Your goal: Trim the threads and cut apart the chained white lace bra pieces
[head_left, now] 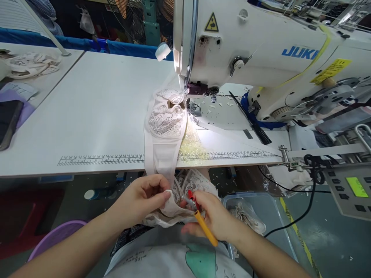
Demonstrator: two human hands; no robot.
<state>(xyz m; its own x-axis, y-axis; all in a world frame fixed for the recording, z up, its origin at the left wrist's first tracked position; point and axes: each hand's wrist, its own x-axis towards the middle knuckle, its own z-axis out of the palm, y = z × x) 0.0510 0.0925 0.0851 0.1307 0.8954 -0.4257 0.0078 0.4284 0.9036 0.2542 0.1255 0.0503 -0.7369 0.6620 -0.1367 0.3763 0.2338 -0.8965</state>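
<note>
A pale lace bra lies over the sewing table's front edge, its upper part at the sewing machine's needle area and its lower part hanging into my lap. With thumb and fingers closed, my left hand pinches the band's edge below the table. My right hand is wrapped around thread snips with an orange handle and red parts. Their metal end is beside the lace, close to my left fingertips; whether it touches the fabric I cannot tell.
The white sewing machine stands at the back right. A black-handled tool and fabric scraps lie near its base. More lace pieces and a phone are at left. A clear bin stands below right, near a control panel.
</note>
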